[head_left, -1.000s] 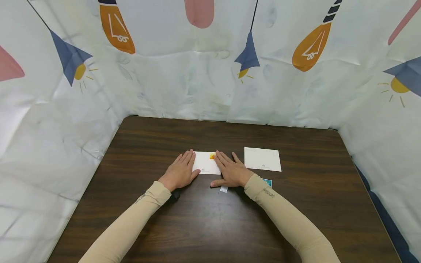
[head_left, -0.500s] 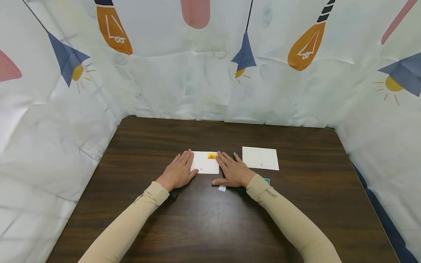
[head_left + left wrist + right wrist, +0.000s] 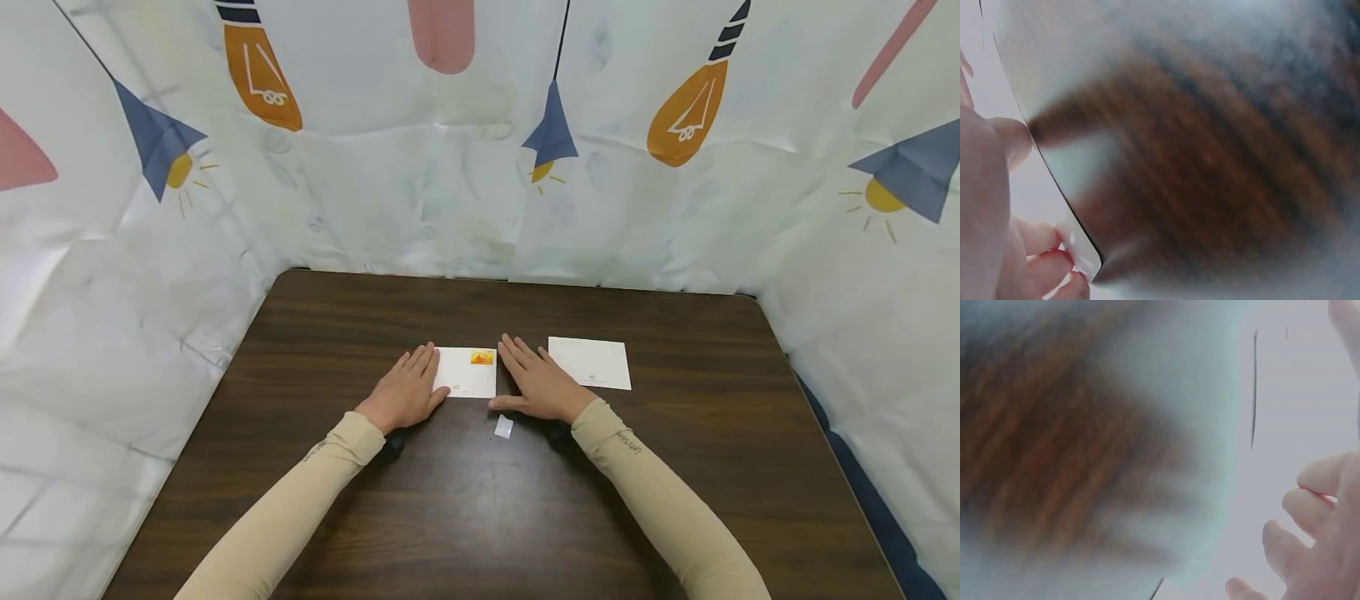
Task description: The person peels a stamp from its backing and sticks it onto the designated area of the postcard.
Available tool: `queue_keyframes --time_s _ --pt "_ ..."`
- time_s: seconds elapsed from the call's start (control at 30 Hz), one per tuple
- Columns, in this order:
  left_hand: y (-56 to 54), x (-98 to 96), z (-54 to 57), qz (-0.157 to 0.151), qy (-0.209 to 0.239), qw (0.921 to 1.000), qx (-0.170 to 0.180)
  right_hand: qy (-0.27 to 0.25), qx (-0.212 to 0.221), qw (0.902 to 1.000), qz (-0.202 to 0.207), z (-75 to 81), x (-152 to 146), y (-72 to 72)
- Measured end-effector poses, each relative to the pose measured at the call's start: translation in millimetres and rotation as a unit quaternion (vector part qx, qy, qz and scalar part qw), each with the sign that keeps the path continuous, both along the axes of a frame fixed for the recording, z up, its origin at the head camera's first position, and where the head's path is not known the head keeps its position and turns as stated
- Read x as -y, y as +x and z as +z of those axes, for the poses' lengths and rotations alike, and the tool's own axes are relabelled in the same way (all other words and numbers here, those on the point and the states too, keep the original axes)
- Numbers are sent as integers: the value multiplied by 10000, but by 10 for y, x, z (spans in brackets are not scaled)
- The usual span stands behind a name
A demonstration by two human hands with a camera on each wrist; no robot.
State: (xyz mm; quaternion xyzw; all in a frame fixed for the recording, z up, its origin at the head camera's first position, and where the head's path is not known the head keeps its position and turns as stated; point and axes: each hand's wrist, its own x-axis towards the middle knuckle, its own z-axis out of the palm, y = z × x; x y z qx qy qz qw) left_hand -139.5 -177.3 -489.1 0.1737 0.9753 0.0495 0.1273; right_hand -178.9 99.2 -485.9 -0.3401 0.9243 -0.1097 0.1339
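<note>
A white envelope [image 3: 465, 372] lies flat on the brown table, with a yellow-and-red stamp [image 3: 482, 357] at its upper right corner. My left hand [image 3: 405, 390] rests flat over the envelope's left end, thumb along its lower edge. To the right, my right hand [image 3: 542, 383] lies palm down with fingers straight; its fingertips are just beside the envelope's right edge. Between that thumb and me is a small white paper scrap [image 3: 503, 427]. In the left wrist view the left fingers [image 3: 1044, 272] sit at an envelope corner.
A second white envelope [image 3: 600, 363] lies right of my right hand, partly overlapped by it in the head view. The dark wood table [image 3: 480, 517] reaches back to a white curtain [image 3: 465, 208] printed with lamps and bulbs.
My right hand has slid rightward off the stamped envelope, uncovering the whole stamp and the paper scrap. A small blue piece near the right wrist is now hidden. The left hand stays put.
</note>
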Motion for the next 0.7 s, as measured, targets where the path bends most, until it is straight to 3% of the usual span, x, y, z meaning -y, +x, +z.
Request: queue_keyframes --time_s 0.2,0.43,0.7 --pt "4 8 1 16 84 10000 12 -572 -486 9971 -95 45 -110 -24" --pt "11 8 2 -21 135 9999 -91 -1288 -929 9865 -391 68 -275 -26" --pt "12 11 -13 -62 145 9997 -175 -1989 -754 9725 -946 123 -437 25"
